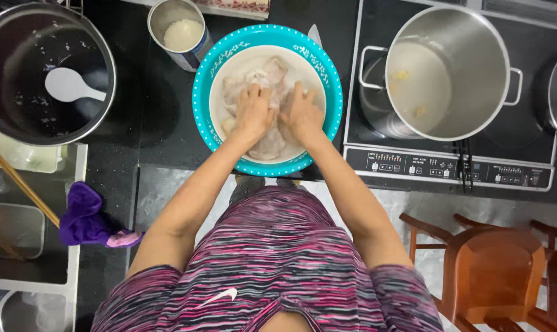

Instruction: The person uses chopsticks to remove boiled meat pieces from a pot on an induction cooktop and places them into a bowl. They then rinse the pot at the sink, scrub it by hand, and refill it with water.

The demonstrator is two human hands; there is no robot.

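2 bare hands are pressed down into a teal bowl (208,64) with a dotted rim, set on the dark counter (155,129) between a rice-cooker pot and an induction hob. The left hand (252,112) and the right hand (301,114) lie side by side on pale raw meat (272,71) sitting in cloudy water. The fingers of both are spread and curled down over the meat, gripping and kneading it rather than lifting it – nothing is raised clear of the bowl.

The step in hand is judged to be a washing or rubbing of the meat in the water. The next move seems to call for the pieces to be turned so their undersides are worked, with the bowl kept steady, as it sits close to the counter's front edge.

To the left, a white rice paddle (69,85) rests in the dark inner pot (2,117); a steel cup (179,29) of white grains stands just behind the bowl. On the hob (450,166), a large steel stockpot (444,71) holds cloudy liquid – apart from the hands.
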